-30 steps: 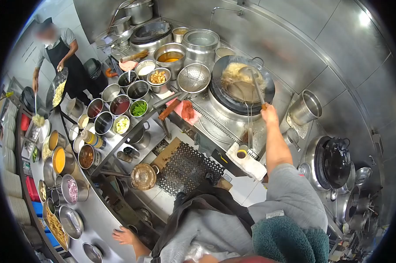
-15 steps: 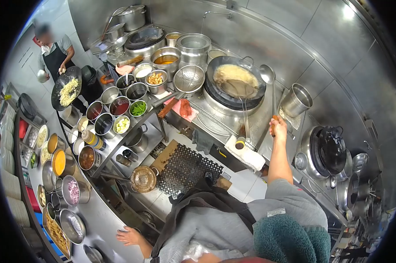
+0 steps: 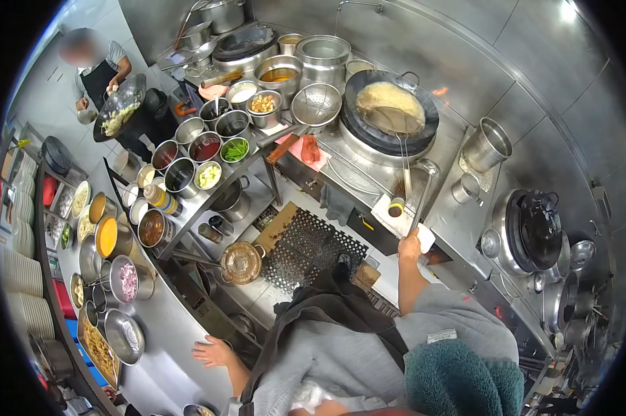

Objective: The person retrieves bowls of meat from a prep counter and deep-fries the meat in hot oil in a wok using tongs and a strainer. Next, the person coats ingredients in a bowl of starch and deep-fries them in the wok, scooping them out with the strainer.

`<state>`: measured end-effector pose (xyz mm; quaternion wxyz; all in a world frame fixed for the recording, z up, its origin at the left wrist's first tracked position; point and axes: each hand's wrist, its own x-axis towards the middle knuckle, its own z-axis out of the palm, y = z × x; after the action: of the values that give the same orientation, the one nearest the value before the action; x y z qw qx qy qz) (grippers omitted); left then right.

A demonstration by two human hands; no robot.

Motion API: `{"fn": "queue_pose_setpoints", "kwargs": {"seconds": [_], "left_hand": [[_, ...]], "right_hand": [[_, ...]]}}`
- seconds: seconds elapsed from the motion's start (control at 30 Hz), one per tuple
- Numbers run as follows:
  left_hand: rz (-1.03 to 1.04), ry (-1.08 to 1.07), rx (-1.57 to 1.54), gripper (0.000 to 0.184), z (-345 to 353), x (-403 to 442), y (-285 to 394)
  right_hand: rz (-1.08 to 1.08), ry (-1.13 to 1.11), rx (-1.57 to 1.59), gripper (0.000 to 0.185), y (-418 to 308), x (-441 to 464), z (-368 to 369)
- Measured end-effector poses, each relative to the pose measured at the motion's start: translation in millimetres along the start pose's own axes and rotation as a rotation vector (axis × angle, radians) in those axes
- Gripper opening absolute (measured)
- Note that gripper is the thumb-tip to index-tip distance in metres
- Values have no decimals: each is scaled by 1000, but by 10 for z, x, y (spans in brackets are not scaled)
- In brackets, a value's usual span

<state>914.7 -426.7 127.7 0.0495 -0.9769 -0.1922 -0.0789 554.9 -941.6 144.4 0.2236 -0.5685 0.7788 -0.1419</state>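
My right hand [image 3: 409, 246] is closed around the wooden end of a long-handled ladle [image 3: 424, 191]. The ladle's metal bowl hangs by the stove edge, right of a brush [image 3: 397, 195] and over a folded white cloth [image 3: 386, 208]. Beyond it, a wok [image 3: 359, 128] holds foaming, yellowish liquid, and a wire strainer [image 3: 398, 125] rests in it with its handle toward me. With fingers spread, my left hand [image 3: 214, 352] lies on the edge of the steel counter [image 3: 171, 340], near a metal bowl [image 3: 124, 337].
A shelf to the left carries several sauce pots, including green vegetables [image 3: 235, 150]. A perforated skimmer [image 3: 316, 104] sits beside the wok. Another person [image 3: 99, 76] tilts a wok of food [image 3: 119, 111] at far left. A black perforated mat [image 3: 306, 249] covers the floor.
My right hand has drawn the ladle back toward me, away from the wok's right side. My left hand stays on the counter. The other person's wok has tilted, and my view has shifted slightly.
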Motion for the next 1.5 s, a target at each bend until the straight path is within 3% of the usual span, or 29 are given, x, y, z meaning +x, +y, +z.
{"fn": "queue_pose_setpoints", "kwargs": {"seconds": [0.1,0.2,0.23,0.3,0.47,0.5,0.57,0.7,0.9,0.93,1.07,1.2,1.3,1.5], "left_hand": [[-1,3,5,53,-27,7,0],[-2,27,23,51,44,19,-5],[6,53,39,51,68,13,6],[20,54,51,51,19,-17,43],[21,62,111,49,-20,-7,46],[27,70,109,49,-21,4,58],[-23,85,104,47,93,55,70],[-133,69,91,47,78,-10,378],[-225,17,419,68,134,-97,804],[-215,94,487,75,138,-122,841],[-216,22,578,88,127,-97,896],[-255,-65,511,91,173,21,867],[-147,7,704,84,409,122,760],[-90,-148,820,76,582,253,913]], "right_hand": [[-16,34,-136,49,51,108,-21],[-276,268,34,36,-353,147,-420],[-273,270,29,36,-502,197,-509],[-484,236,182,39,-790,319,-663],[-680,279,-88,45,-1224,739,-512],[-672,280,-81,45,-1239,881,-457],[-552,49,-217,48,-1203,1181,-326],[-547,124,-238,49,-1296,1502,-547],[-508,44,-278,43,-1457,1864,-1087],[-531,24,-286,44,-1426,1905,-1136],[-623,23,-299,44,-1249,1930,-1254],[-674,1,-311,46,-1073,1818,-1356],[-654,-38,-334,48,-987,1734,-1441],[-699,-44,-370,44,-725,1666,-1618]]}}
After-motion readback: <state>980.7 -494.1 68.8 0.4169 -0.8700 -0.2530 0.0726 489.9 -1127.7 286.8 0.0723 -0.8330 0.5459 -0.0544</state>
